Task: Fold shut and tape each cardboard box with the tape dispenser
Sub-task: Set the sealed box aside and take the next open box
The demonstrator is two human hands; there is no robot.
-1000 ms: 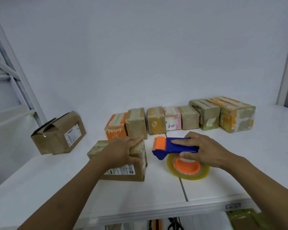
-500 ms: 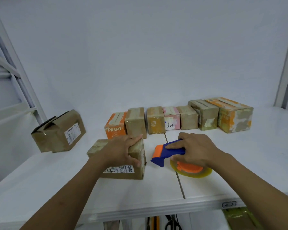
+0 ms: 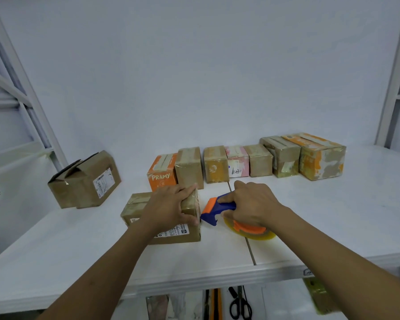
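Left hand (image 3: 171, 206) presses on the right end of the box (image 3: 138, 205), with fingers rather straight over the top and the thumb at the front edge. It has stayed there during the last second. Right hand (image 3: 255, 203) is curled round the blue handle of the dispenser (image 3: 217, 210) and has brought it leftward over the table (image 3: 79, 250). Its front end was well apart from the box before; now it is just beside the box's right end, with the roll (image 3: 252, 235) trailing behind. I cannot tell if it already touches the cardboard. I judge that the taping of this box is about to begin. Behind stands a row of boxes (image 3: 259, 160), apparently taped. An open box (image 3: 86, 181) at the far left is not yet done.
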